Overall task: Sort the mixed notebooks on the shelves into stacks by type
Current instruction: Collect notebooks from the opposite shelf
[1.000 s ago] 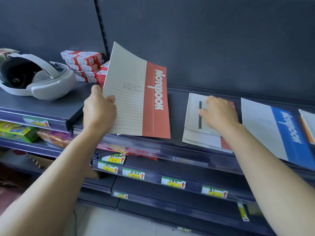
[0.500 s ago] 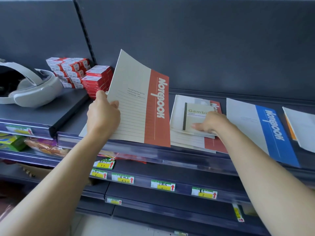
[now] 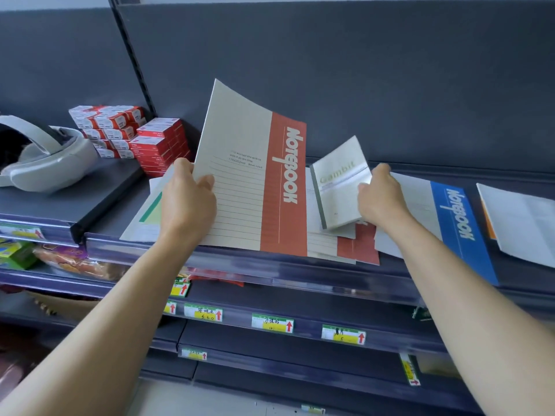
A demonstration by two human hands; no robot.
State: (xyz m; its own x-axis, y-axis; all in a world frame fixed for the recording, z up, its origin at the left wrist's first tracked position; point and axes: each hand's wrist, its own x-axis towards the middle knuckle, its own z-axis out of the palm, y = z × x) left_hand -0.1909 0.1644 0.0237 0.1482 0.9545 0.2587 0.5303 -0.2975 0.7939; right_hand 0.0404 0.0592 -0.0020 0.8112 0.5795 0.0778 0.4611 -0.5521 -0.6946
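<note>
The left hand (image 3: 187, 202) held the big red notebook (image 3: 255, 181) by its left edge, thumb on the front cover and the other fingers curled behind it. The book stood tilted up over the front of the shelf (image 3: 264, 267), its bottom edge low by the rail. The right hand (image 3: 380, 196) pinched the right side of the small gray Gambit notebook (image 3: 342, 187) — thumb on the cover, the other fingers hidden behind. That little book was lifted and tipped up on its lower edge above the stack of red notebooks (image 3: 357, 247). Half a second before, it lay flat on that stack with the right hand resting on top of it; the red notebook was held much the same way then. A blue notebook (image 3: 453, 217) lay flat just right of the stack, and a green-cornered notebook (image 3: 150, 214) lay under the left hand.
</note>
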